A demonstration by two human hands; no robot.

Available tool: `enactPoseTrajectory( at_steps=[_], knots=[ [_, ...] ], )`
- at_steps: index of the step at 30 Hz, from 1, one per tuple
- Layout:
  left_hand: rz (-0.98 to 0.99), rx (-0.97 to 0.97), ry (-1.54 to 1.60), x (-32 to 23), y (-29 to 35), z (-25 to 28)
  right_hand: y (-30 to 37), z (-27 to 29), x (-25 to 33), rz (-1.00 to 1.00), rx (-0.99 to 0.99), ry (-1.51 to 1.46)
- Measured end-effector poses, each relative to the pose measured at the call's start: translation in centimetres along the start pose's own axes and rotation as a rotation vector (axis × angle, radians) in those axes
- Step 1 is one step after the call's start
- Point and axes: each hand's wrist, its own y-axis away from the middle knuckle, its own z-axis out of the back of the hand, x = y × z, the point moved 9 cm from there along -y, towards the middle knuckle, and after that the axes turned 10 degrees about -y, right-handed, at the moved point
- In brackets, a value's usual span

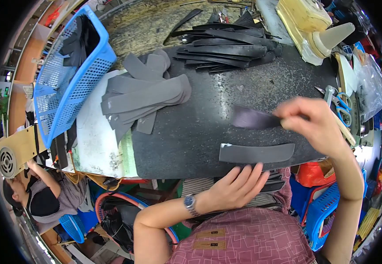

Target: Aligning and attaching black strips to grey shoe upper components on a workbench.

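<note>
Over black tabletop point(177, 149), right hand point(307, 121) pinches dark strip point(251, 119) by one end. Left hand point(232, 189) loose, grips nothing visible; grey strip point(257, 154) lies just beyond. Looks mid-batch: grey pile point(147, 94) at left, black pile point(230, 46) behind; which is finished, can't tell.

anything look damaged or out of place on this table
One oddity: the grey strip before the left hand has a small white patch at its far left corner, unlike its otherwise plain grey face; damage or a mark, I can't tell. The tabletop also looks speckled and scuffed.
</note>
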Motion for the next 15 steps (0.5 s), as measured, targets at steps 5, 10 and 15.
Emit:
enactPoseTrajectory(
  at_steps=[5,10,15],
  knots=[
    [0.084,-0.053,-0.125,2.5,3.0,1.3,5.4,-2.5,-5.4,-0.595,0.152,-0.344],
    [0.038,0.046,-0.151,2.5,3.8,0.1,4.6,-5.4,-7.0,-0.459,0.27,-0.169],
    [-0.027,0.047,-0.214,2.1,4.3,0.2,4.1,-5.9,-7.4,-0.535,0.239,-0.108]
  ],
)
